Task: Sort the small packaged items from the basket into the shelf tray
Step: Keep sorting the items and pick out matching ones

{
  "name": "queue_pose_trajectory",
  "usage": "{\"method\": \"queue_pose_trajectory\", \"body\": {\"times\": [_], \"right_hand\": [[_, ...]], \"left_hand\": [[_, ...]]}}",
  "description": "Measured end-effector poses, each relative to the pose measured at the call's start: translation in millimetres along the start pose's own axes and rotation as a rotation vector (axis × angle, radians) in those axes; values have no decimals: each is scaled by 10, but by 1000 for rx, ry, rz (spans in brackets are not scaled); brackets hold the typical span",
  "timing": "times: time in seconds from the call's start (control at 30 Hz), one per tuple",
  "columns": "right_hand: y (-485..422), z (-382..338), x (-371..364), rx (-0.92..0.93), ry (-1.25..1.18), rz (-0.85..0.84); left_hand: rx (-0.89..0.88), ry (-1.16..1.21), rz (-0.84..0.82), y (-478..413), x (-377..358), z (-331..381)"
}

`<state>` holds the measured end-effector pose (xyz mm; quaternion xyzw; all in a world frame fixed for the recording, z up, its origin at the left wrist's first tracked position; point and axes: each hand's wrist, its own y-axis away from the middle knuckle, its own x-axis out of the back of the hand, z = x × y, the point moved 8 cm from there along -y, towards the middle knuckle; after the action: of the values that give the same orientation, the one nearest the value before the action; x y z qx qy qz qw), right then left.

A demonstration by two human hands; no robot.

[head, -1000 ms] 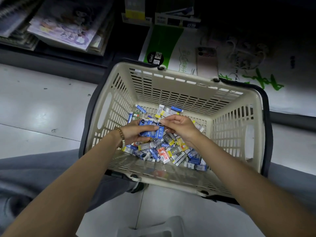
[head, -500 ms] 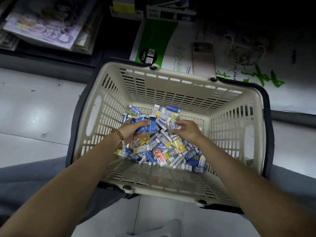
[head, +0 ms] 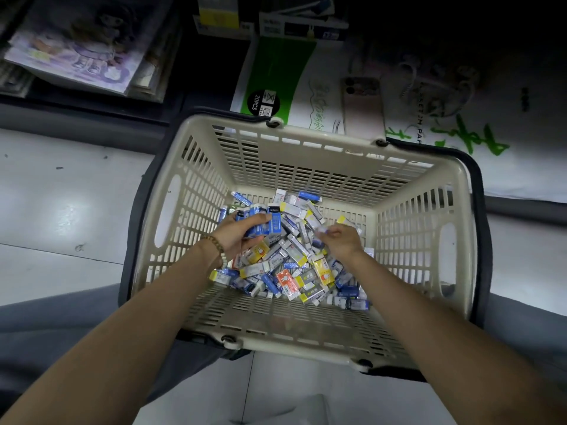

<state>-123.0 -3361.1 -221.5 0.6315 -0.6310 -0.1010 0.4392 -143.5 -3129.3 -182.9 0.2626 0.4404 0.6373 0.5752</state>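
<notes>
Illustrated books (head: 76, 47) are stacked at 11 o'clock; a phone (head: 363, 102) is laid on a paper pack (head: 276, 65) at 12 o'clock.

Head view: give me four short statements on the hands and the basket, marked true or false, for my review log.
1. The left hand grips a bunch of blue packs. True.
2. The basket holds nothing. False: a pile of small packs lies on its floor.
3. The right hand is outside the basket. False: it is inside, just over the pile.
4. A bracelet sits on the left wrist. True.
</notes>
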Motion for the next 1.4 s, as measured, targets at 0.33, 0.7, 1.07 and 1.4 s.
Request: {"method": "queue_pose_trajectory", "body": {"times": [0.33,0.7,1.07,1.4], "right_hand": [[945,-1432,464,285,-272,-434],[2432,-3030,1206,721,-55,-499],[2491,-3399,1247,666,142,-508],[2422,-3589,1350,686,36,-530]], "left_hand": [[-180,47,-161,692,-429,690],[-593,-165,-235,2194,-662,2085],[-687,-266,-348,2499,-956,2364],[-596,-134,-538,2485,-1074,2467]]}}
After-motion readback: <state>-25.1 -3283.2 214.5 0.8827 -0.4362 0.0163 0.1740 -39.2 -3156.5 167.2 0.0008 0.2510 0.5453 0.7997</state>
